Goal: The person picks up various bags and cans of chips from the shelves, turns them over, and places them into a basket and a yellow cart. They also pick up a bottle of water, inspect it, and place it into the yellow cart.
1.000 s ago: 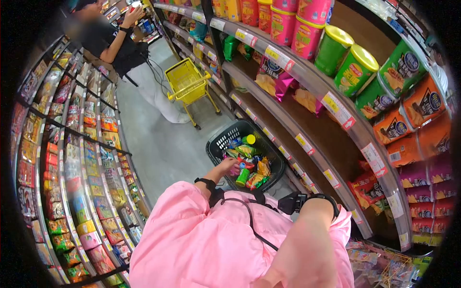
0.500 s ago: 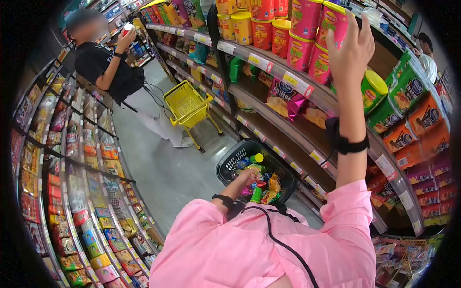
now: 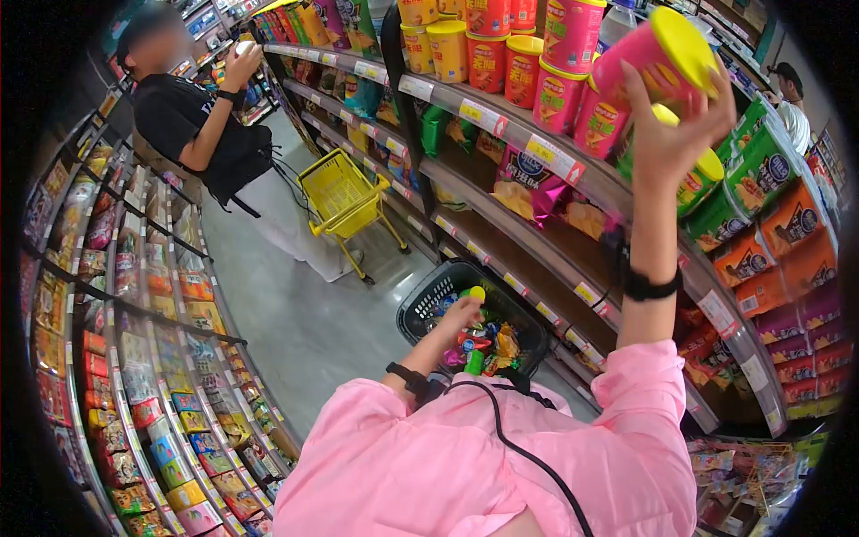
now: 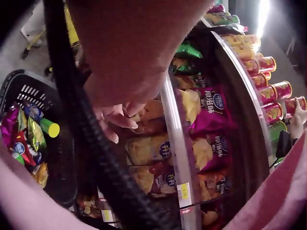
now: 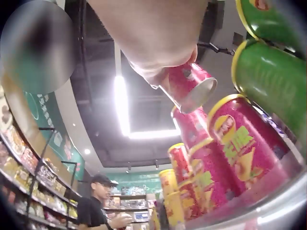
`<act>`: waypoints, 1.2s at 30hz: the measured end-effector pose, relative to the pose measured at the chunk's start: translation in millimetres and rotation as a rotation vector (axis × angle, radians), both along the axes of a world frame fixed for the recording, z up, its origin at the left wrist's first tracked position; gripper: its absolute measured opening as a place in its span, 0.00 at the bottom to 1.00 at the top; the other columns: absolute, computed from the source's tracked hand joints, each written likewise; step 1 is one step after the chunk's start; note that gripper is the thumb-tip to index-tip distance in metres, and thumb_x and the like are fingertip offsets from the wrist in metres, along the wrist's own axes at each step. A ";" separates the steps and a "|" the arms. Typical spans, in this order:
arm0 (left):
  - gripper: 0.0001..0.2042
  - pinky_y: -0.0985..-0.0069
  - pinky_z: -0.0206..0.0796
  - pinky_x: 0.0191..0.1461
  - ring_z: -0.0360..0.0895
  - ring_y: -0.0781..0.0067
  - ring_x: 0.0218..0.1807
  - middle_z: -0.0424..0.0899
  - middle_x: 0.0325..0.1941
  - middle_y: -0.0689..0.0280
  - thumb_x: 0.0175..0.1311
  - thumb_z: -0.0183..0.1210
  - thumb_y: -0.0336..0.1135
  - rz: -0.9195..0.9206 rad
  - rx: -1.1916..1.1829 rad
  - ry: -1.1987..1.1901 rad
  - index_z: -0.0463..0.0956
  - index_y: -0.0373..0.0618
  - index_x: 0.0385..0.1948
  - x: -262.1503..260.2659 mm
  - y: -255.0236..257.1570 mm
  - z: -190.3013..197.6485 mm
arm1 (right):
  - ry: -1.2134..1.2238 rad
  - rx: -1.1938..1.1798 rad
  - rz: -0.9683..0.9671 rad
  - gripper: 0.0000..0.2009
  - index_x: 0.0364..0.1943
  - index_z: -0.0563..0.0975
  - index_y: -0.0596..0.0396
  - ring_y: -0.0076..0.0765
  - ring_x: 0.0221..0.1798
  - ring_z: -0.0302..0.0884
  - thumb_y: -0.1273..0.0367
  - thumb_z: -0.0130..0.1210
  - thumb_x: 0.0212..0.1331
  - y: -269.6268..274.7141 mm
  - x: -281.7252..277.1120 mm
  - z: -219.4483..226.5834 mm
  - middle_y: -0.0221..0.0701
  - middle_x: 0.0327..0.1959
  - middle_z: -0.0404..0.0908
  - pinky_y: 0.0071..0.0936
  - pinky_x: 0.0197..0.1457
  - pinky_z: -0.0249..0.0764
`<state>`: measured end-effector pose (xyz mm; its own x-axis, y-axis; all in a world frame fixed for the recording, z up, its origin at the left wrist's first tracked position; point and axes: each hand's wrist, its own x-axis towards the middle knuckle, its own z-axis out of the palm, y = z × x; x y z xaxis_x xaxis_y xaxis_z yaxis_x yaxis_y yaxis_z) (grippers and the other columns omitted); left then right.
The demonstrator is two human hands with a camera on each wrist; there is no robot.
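High over the top shelf, my right hand (image 3: 671, 143) grips a pink chip canister (image 3: 630, 61) with a yellow lid, tilted in the fingers. In the right wrist view the canister (image 5: 189, 84) shows its silvery bottom end, with other pink canisters (image 5: 240, 143) standing below it. My left hand (image 3: 461, 318) hangs low over the near side of the dark shopping basket (image 3: 420, 309), fingers loosely bent with nothing in them in the left wrist view. Inside the basket lie several snack bags and a green canister with a yellow lid (image 4: 50, 127).
Shelving with chip bags (image 3: 528, 183) runs along the right; green canisters (image 3: 698, 183) stand beside the pink ones. A yellow cart (image 3: 344, 192) and a person in a black shirt (image 3: 201, 134) are farther up the aisle. Snack racks (image 3: 143, 358) line the left.
My right hand rose from low near my body to the top shelf, then took hold of a pink canister and lifted it. The left hand drew up slightly from the basket's contents.
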<state>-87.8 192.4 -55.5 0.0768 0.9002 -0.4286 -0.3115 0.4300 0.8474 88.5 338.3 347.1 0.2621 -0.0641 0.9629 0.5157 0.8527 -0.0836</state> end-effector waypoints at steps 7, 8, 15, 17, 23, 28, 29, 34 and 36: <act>0.37 0.74 0.52 0.54 0.61 0.67 0.50 0.54 0.54 0.56 0.43 0.59 0.38 -0.262 0.757 0.570 0.45 0.42 0.54 39.3 -12.3 184.5 | 0.097 -0.543 0.979 0.41 0.46 0.54 0.51 0.39 0.52 0.59 0.63 0.68 0.23 -113.7 13.6 -78.0 0.41 0.50 0.57 0.35 0.55 0.55; 0.39 0.73 0.50 0.55 0.58 0.65 0.53 0.52 0.55 0.55 0.41 0.60 0.39 -0.248 0.809 0.607 0.44 0.41 0.55 40.7 -15.7 202.6 | 0.110 -0.602 1.020 0.41 0.46 0.54 0.51 0.39 0.52 0.58 0.62 0.68 0.23 -120.7 13.1 -90.4 0.41 0.50 0.57 0.35 0.55 0.54; 0.41 0.68 0.47 0.57 0.51 0.56 0.58 0.47 0.58 0.54 0.33 0.64 0.37 0.148 1.304 0.494 0.49 0.44 0.53 61.0 -20.1 252.3 | 0.263 -0.984 1.058 0.33 0.44 0.57 0.58 0.26 0.47 0.61 0.51 0.56 0.38 -139.9 24.1 -121.9 0.33 0.43 0.63 0.24 0.51 0.57; 0.37 0.63 0.45 0.57 0.51 0.51 0.58 0.53 0.56 0.56 0.33 0.65 0.37 0.258 1.476 0.497 0.55 0.48 0.50 68.9 -21.0 261.1 | 0.237 -1.110 1.167 0.33 0.45 0.57 0.58 0.26 0.48 0.61 0.48 0.51 0.42 -149.9 23.0 -114.0 0.33 0.43 0.63 0.24 0.51 0.58; 0.31 0.56 0.42 0.56 0.65 0.60 0.49 0.69 0.44 0.62 0.32 0.63 0.42 0.232 1.605 0.671 0.62 0.45 0.43 71.8 -24.4 280.7 | 0.096 -1.292 1.169 0.29 0.50 0.58 0.57 0.30 0.52 0.60 0.52 0.44 0.49 -175.7 16.5 -96.6 0.36 0.51 0.60 0.24 0.51 0.59; 0.33 0.66 0.56 0.49 0.69 0.62 0.42 0.71 0.40 0.60 0.28 0.63 0.46 0.240 1.545 0.532 0.64 0.39 0.40 78.3 -35.2 275.8 | -0.364 -1.228 1.078 0.25 0.48 0.61 0.58 0.30 0.47 0.65 0.63 0.52 0.45 -167.5 45.1 -120.3 0.36 0.47 0.66 0.25 0.49 0.62; 0.33 0.67 0.57 0.47 0.69 0.62 0.41 0.71 0.39 0.60 0.27 0.64 0.46 0.290 1.555 0.510 0.64 0.38 0.40 80.9 -36.4 273.8 | -0.398 -1.230 1.071 0.25 0.48 0.61 0.58 0.30 0.47 0.66 0.63 0.52 0.44 -167.7 48.5 -123.0 0.36 0.46 0.66 0.24 0.48 0.62; 0.35 0.71 0.59 0.40 0.68 0.63 0.37 0.71 0.38 0.60 0.25 0.64 0.46 0.352 1.458 0.432 0.63 0.38 0.41 87.3 -44.6 267.8 | -0.436 -1.224 0.938 0.25 0.46 0.63 0.59 0.31 0.45 0.68 0.66 0.54 0.41 -173.7 50.0 -137.2 0.36 0.44 0.68 0.24 0.46 0.64; 0.35 0.72 0.59 0.38 0.68 0.64 0.35 0.71 0.37 0.61 0.23 0.65 0.45 0.353 1.410 0.415 0.63 0.38 0.40 89.0 -48.5 269.4 | -0.437 -1.228 0.898 0.25 0.45 0.64 0.59 0.31 0.44 0.69 0.67 0.55 0.40 -175.8 50.1 -140.0 0.36 0.43 0.69 0.24 0.45 0.64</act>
<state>1.2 144.0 213.9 -0.1310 0.5262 0.8402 0.1359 -0.8300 0.5410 138.6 162.6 207.1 -0.5158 0.7959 0.3172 0.0692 0.4077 -0.9105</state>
